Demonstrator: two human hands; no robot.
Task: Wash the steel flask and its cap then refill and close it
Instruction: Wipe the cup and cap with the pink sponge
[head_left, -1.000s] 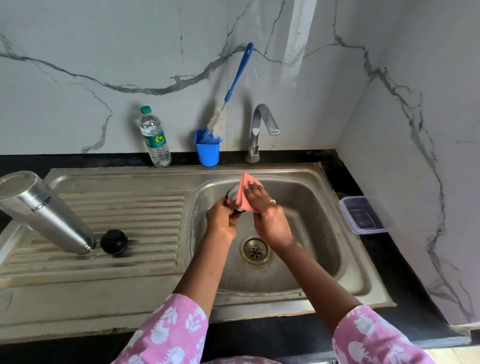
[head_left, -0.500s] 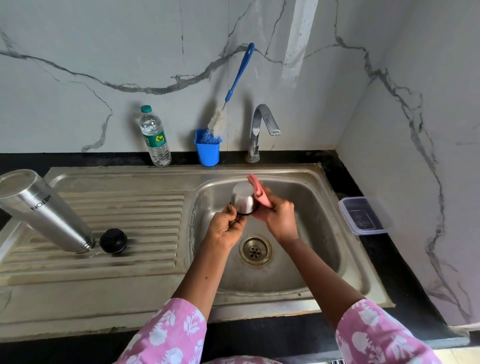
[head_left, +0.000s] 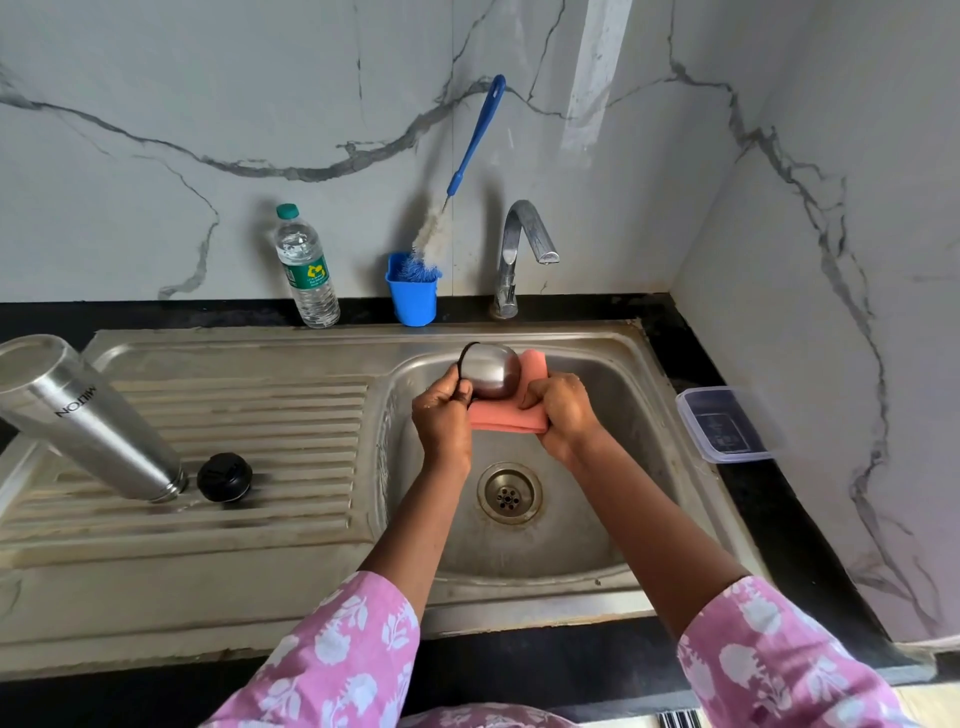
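Slid from beside the cap (head_left: 491, 371) to under it, over the sink (head_left: 631, 426), the cloth (head_left: 511, 418) was gripped by curled fingers of the right hand (head_left: 563, 410) to wipe, left hand (head_left: 441, 415) pinching the rim steady; flask (head_left: 88, 421) leaned aside to drain.

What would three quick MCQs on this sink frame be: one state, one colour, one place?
1. The cap is:
A. screwed on the flask
B. off, held in the left hand
C. off, lying on the drainboard

2. The cloth is:
A. blue
B. pink
C. white

3. The flask is:
A. on the drainboard
B. in the left hand
C. on the cloth

Key:
1 B: the left hand grips the cap at its rim, over the basin.
2 B: the cloth shows pink under the steel cap.
3 A: the flask stands mouth down and tilted on the ribs, beside the black stopper.
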